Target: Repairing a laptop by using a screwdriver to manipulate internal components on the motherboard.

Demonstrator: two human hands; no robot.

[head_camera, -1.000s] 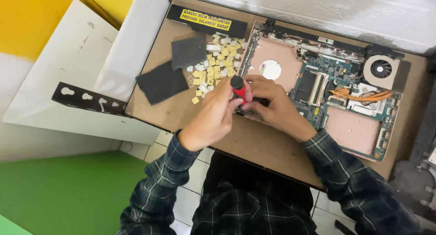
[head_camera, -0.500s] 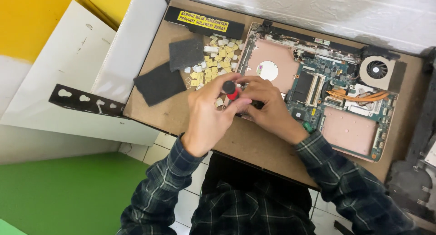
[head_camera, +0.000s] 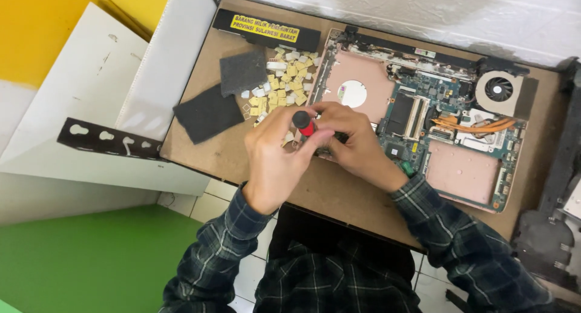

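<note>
A small screwdriver (head_camera: 304, 124) with a black cap and red handle stands almost upright at the front left edge of the opened laptop base (head_camera: 423, 113).

We see a red and black screwdriver (head_camera: 304, 124), yellow and white keys (head_camera: 279, 89), two dark grey foam pads (head_camera: 209, 113), and dark plaid sleeves (head_camera: 212, 252).
</note>
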